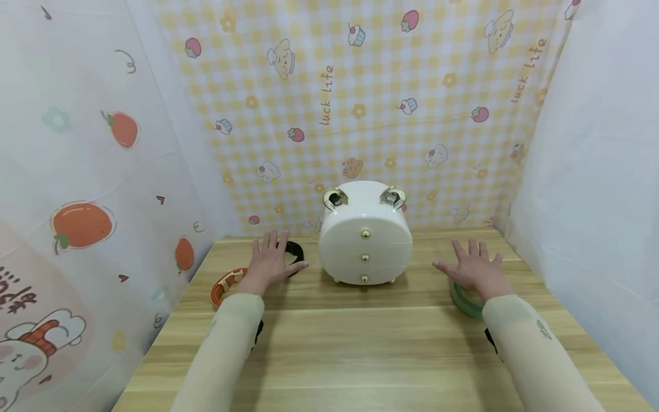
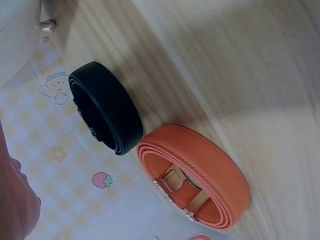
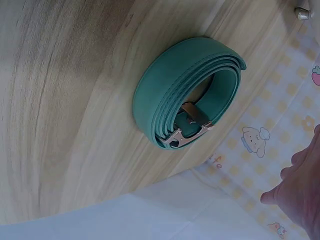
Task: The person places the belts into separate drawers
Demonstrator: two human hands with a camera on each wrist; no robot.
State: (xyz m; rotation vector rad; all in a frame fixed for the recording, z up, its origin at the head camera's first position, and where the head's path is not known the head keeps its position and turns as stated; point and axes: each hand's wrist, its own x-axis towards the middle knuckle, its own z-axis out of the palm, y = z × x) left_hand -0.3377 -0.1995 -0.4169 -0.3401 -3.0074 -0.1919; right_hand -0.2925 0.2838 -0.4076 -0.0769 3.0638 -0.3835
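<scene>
My left hand (image 1: 270, 262) is spread with straight fingers over two coiled belts, holding nothing. Partly behind it is a black belt (image 1: 297, 250); to its left lies an orange belt (image 1: 216, 294) with a gold-coloured buckle. Both coils, black (image 2: 112, 102) and orange (image 2: 210, 162), stand close together on the table in the left wrist view. On the other side, my right hand (image 1: 475, 269) spreads its fingers above a rolled green belt (image 1: 465, 306), which it partly hides. The right wrist view shows that green coil (image 3: 167, 82) whole, its metal buckle inside, apart from the hand (image 3: 302, 187).
Between the hands, towards the back of the wooden table (image 1: 355, 349), stands a glossy white rounded box (image 1: 340, 252) with gold knobs and two round gold-rimmed pieces on top. A checkered cloth (image 1: 334, 137) hangs behind it, and pale cloths (image 1: 602, 143) enclose both sides.
</scene>
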